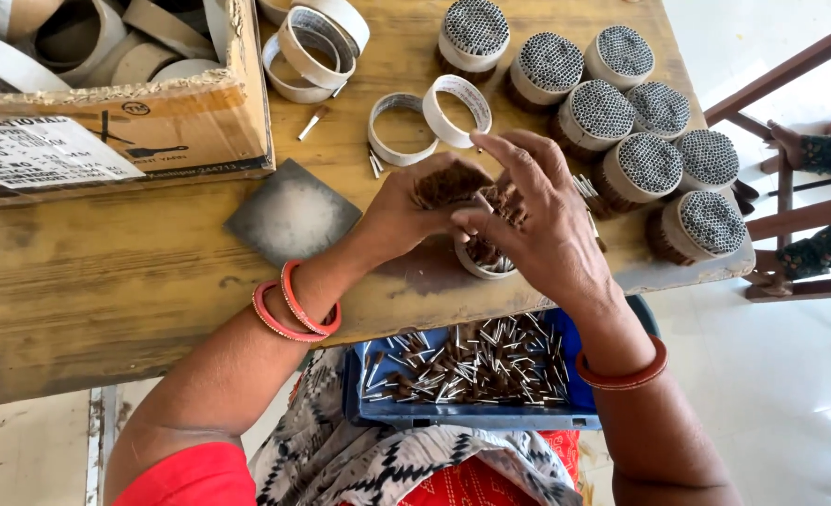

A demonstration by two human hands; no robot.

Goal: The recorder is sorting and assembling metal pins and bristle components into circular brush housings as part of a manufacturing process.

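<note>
My left hand (406, 211) grips a bunch of thin brown sticks (445, 184) with silver ends over the wooden table (106, 281). My right hand (537, 220) closes around more of these sticks (507, 201) and covers a white paper ring (479, 267) partly filled with them. Both hands meet over that ring near the table's front edge. Red bangles sit on both wrists.
A blue tray (462, 412) of loose sticks rests on my lap. Several filled ring bundles (640, 164) stand at the right. Empty rings (458, 111) lie behind my hands. A cardboard box (116, 131) of rings is far left, with a dark square pad (292, 212) beside it.
</note>
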